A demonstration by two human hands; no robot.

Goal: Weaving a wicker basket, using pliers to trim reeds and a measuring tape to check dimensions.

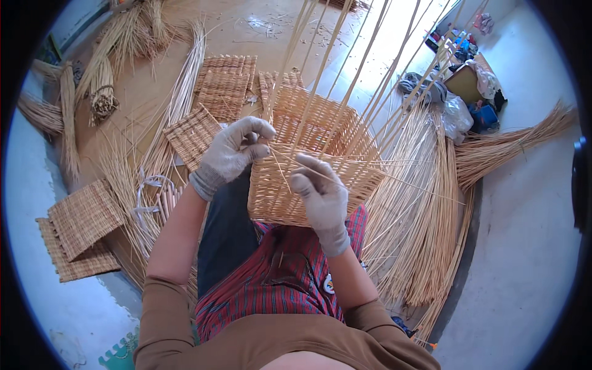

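Note:
A half-woven wicker basket (287, 194) rests on my lap, its opening upward. Long upright stakes (336, 58) rise from its walls and run past the top of the view. At the near left corner of the rim, my gloved left hand (234, 151) pinches a thin wicker strand between thumb and fingers. My right hand (324, 194), also in a pale glove, lies against the near wall with its fingers curled round a wicker strand (287, 151) at the rim. Loose strand ends stick out to the right of the basket.
Woven square panels (225, 86) lie beyond my left hand, and others (86, 219) at the far left. Long wicker bundles (419, 216) spread along the right wall. Tied bundles (102, 102) lie at the back left. A clear plastic bag (456, 117) sits among clutter at right.

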